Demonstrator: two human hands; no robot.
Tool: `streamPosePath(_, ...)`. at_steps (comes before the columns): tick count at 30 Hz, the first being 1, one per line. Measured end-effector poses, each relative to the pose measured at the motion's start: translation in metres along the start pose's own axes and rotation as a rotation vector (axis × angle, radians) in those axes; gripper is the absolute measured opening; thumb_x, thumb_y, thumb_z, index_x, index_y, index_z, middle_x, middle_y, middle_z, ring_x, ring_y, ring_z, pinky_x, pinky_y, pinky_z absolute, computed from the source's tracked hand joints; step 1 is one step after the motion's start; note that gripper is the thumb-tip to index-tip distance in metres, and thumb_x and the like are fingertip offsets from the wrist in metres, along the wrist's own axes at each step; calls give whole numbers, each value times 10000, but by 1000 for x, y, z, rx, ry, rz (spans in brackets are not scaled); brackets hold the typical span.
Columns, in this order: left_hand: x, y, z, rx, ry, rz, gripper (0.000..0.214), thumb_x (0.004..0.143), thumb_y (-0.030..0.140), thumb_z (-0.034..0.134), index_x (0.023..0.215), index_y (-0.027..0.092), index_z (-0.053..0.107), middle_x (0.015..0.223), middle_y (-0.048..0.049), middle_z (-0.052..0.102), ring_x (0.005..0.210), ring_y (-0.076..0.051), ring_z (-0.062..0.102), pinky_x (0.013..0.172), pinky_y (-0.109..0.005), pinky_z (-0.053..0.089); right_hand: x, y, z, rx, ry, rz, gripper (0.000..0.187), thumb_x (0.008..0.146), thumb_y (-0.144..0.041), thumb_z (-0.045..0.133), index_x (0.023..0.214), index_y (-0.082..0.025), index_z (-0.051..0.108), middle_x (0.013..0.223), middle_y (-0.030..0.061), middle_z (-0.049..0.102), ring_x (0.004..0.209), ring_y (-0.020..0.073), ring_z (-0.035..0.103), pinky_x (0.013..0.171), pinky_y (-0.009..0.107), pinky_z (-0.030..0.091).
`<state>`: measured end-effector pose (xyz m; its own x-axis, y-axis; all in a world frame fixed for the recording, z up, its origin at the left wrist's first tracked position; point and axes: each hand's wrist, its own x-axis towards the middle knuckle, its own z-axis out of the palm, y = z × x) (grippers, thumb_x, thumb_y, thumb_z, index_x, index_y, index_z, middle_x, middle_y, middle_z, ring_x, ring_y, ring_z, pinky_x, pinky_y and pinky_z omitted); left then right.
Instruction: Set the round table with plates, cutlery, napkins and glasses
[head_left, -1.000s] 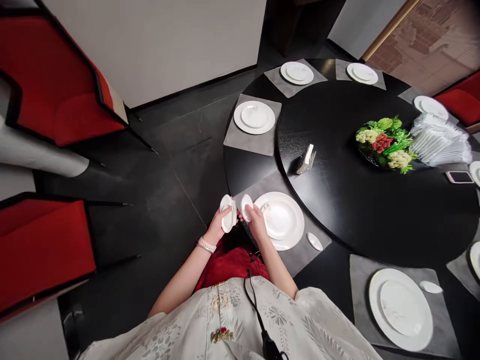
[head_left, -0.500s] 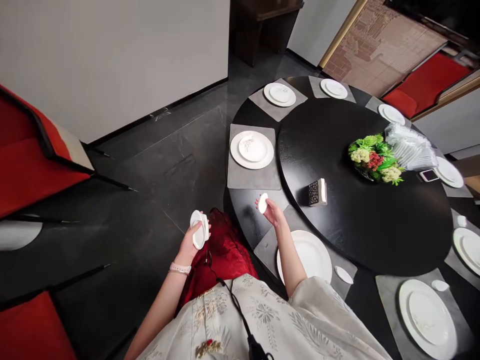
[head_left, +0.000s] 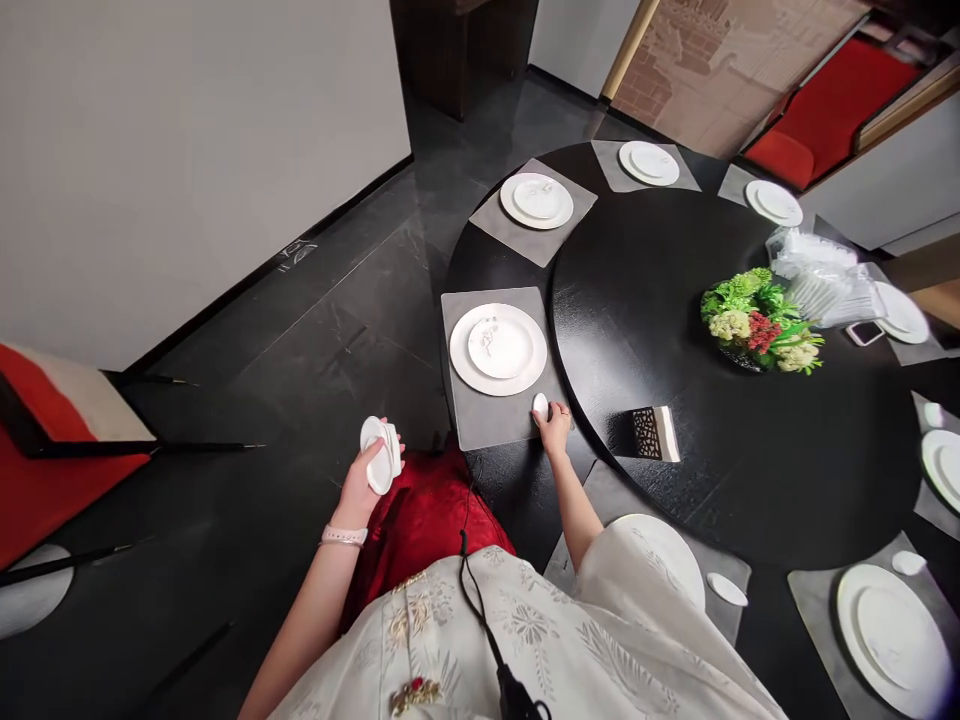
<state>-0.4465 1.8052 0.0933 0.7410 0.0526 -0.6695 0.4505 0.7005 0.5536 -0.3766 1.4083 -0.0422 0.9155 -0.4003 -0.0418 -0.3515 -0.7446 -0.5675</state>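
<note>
Several small white oval dishes [head_left: 380, 462] are stacked in my left hand [head_left: 363, 482], its thumb across the top one, held out over the floor. My right hand [head_left: 555, 428] pinches one small white dish [head_left: 541, 406] low at the corner of a grey placemat [head_left: 495, 425]; whether the dish rests on the mat I cannot tell. Just beyond it on the same mat, a white dinner plate [head_left: 461, 368] bears a smaller plate [head_left: 501, 341] with a grey floral print.
The round black table carries a large turntable [head_left: 720, 480] with a napkin holder [head_left: 654, 434], a flower arrangement [head_left: 761, 325] and plastic-wrapped items [head_left: 825, 280]. More place settings ring the edge, some with a small dish [head_left: 727, 589]. Red chairs [head_left: 67, 490] stand at left.
My right hand has moved forward with its small dish, from above the table's edge down to the placemat's corner. My left hand still holds its stack. The view has shifted toward the table.
</note>
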Motion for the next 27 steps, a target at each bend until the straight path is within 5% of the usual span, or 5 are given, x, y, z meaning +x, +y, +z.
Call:
streamPosePath(5, 34, 4, 35, 48, -91, -128, 467, 819, 209, 598, 1278, 262, 527, 930, -36, 686, 719, -156, 685, 548, -248, 575, -9, 9, 1, -49, 5, -28, 503, 834, -396, 486, 1224, -86, 559, 1202, 195, 522, 1086, 274, 488, 951, 394, 393)
streamPosePath(13, 93, 34, 94, 183, -240, -276, 479, 825, 223, 590, 1298, 232, 513, 962, -57, 686, 742, -162, 682, 549, -241, 565, -33, -6, -4, -43, 92, 188, 525, 835, -481, 468, 1159, -85, 587, 1090, 191, 547, 1031, 286, 486, 926, 421, 386)
streamPosePath(17, 135, 62, 130, 180, -331, -363, 466, 834, 240, 577, 1296, 232, 514, 988, -62, 683, 758, -185, 684, 553, -277, 567, -12, -104, -3, 161, 296, 452, 510, 810, -531, 481, 1071, -103, 577, 1073, 189, 550, 998, 290, 502, 905, 437, 380)
streamPosePath(22, 212, 104, 173, 147, -421, -407, 452, 829, 232, 593, 1277, 212, 535, 1068, -68, 675, 846, -181, 667, 706, -295, 556, 39, -295, 38, 626, -72, 90, 287, 785, -473, 595, 960, -247, 571, 932, 52, 567, 836, 203, 501, 778, 339, 421)
streamPosePath(27, 305, 171, 218, 250, -429, -314, 376, 806, 296, 647, 1155, 157, 623, 1129, -88, 660, 960, -167, 634, 855, -250, 490, 131, -399, 95, 716, -29, 150, 206, 732, -387, 663, 822, -234, 559, 815, 20, 516, 704, 172, 458, 690, 313, 406)
